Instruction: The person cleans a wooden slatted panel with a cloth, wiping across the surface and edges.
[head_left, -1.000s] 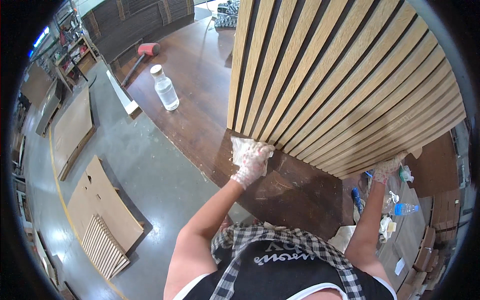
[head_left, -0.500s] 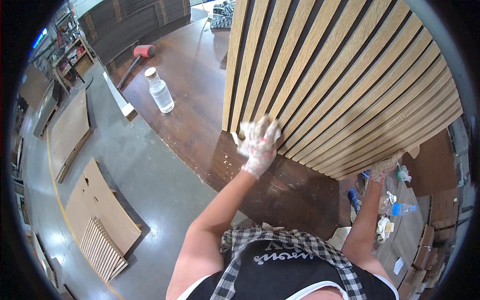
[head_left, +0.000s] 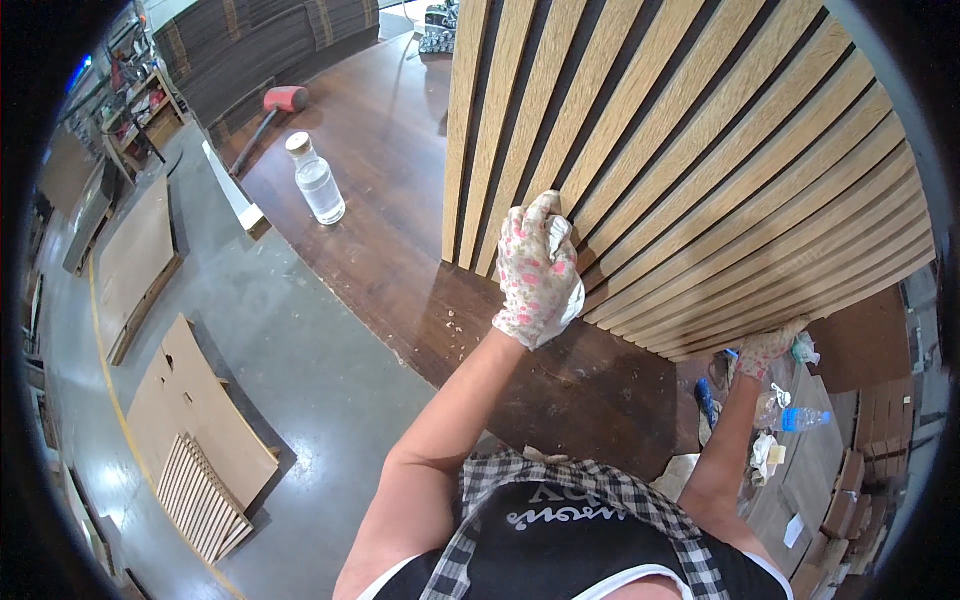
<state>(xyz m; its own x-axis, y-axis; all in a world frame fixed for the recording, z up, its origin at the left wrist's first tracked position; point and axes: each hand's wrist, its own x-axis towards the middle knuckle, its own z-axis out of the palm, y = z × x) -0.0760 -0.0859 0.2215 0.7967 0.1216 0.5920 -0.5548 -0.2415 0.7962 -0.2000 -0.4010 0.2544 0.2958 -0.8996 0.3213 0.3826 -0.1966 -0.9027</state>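
A slatted wood panel (head_left: 690, 150), light oak strips with dark gaps between, stands tilted over the brown tabletop (head_left: 400, 270). My left hand (head_left: 530, 265), in a flowered glove, is closed round a crumpled white cloth (head_left: 572, 302) at the panel's lower left edge, with its fingertips against the slats. At the lower right edge my right hand (head_left: 766, 352), gloved too, grips the panel; its fingertips are partly hidden there.
On the table's left stand a clear corked bottle (head_left: 318, 183) and a red-headed mallet (head_left: 286, 99). Below my right hand lie a blue-labelled plastic bottle (head_left: 803, 419) and a blue-handled tool (head_left: 706, 401). Cardboard sheets (head_left: 200, 400) and a small slatted piece (head_left: 203, 500) lie on the floor.
My left hand has moved up and a little right across the slats with the cloth. The panel's right part has shifted slightly outward; my right hand still grips its edge.
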